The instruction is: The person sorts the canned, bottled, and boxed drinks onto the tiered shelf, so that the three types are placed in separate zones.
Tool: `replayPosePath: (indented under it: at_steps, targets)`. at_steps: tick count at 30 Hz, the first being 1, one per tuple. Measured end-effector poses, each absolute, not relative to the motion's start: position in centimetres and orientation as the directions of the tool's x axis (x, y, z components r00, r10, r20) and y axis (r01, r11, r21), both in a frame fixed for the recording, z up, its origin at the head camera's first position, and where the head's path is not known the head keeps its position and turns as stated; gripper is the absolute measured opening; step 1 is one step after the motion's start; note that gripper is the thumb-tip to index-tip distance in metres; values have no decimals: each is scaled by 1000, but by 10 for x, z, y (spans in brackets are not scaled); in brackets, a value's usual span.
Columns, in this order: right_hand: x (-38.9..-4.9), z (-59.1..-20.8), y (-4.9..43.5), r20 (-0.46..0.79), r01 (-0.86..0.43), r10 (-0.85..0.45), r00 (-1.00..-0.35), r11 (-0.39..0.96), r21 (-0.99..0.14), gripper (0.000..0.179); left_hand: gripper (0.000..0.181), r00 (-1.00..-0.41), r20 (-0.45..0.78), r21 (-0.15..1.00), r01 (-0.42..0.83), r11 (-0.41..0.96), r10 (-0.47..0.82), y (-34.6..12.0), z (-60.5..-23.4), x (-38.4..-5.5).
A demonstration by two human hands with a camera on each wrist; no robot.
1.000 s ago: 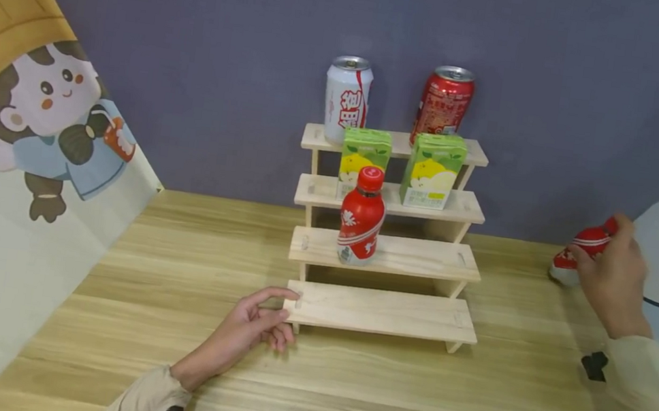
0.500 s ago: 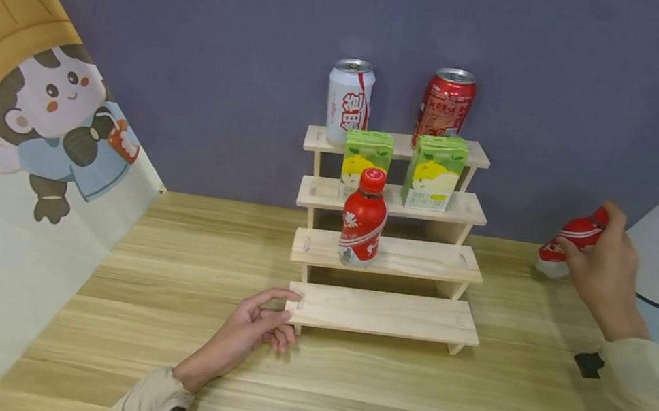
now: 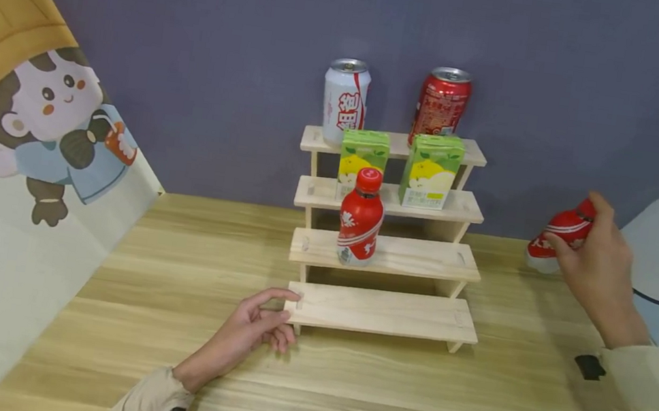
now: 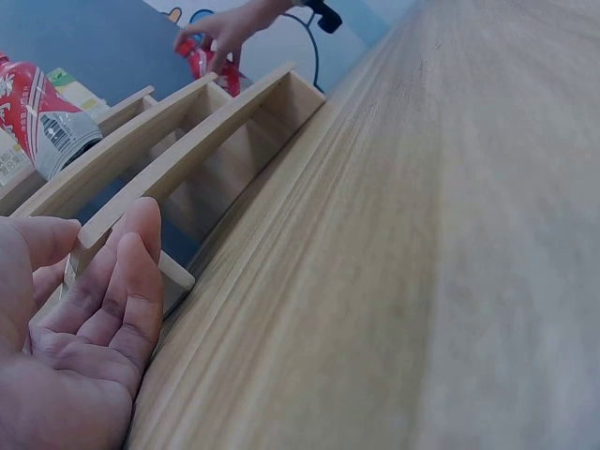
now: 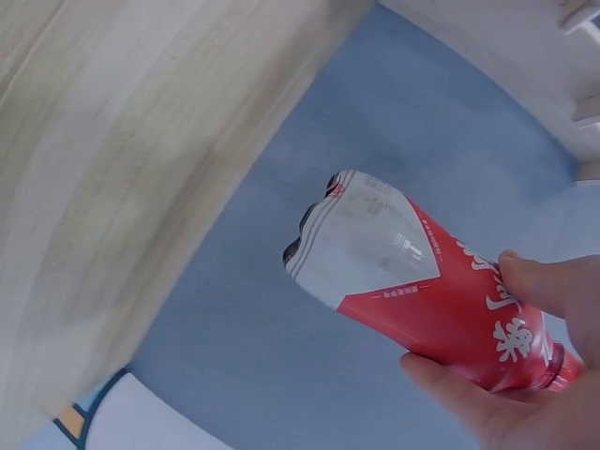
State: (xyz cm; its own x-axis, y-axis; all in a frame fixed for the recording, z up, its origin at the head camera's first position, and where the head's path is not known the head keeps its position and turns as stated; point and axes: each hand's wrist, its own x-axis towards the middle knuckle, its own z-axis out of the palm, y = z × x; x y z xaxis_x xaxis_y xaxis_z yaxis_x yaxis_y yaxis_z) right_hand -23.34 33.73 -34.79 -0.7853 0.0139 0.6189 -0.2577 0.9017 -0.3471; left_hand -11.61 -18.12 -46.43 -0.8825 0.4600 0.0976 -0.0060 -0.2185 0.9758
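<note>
My right hand [image 3: 602, 273] holds a red drink bottle [image 3: 562, 234] with a white base, tilted, to the right of a wooden stepped shelf [image 3: 381, 312]. In the right wrist view, my thumb and fingers wrap the bottle [image 5: 441, 281] near its red cap, base pointing away. At the left end of the lowest step, my left hand [image 3: 256, 323] grips the board between thumb and fingers, as the left wrist view shows the hand [image 4: 84, 319] closely. A matching red bottle [image 3: 360, 226] stands upright on the second step from the bottom, left of its middle.
On the third step stand two green juice boxes, a left box [image 3: 364, 151] and a right box [image 3: 432, 171]. The top step bears a white can [image 3: 345, 101] and a red can [image 3: 442, 106]. Behind is a dark blue-grey wall [image 3: 229, 70]; a cartoon panel [image 3: 46, 102] stands left.
My right hand has moved a little left and slightly up with the bottle, towards the shelf. My left hand stays at the lowest step, and the things on the shelf have not moved.
</note>
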Motion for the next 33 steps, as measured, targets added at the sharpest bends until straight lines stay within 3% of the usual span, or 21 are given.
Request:
replayPosePath:
  at_steps: [6,16,33]
  targets:
    - [-222,-335,329,652,-324,-52,-757,896,-305,96,42,-887,76,979,-20,-203,456,-181,-464,-115]
    - [-200,-317,308,643,-357,-79,-761,880,-314,100,41,-881,93,979,-4,-204,464,-180,-465,-116]
    - [-177,-297,271,740,-495,-207,-639,848,-190,103,40,-887,85,978,-13,-209,454,-180,-465,-116]
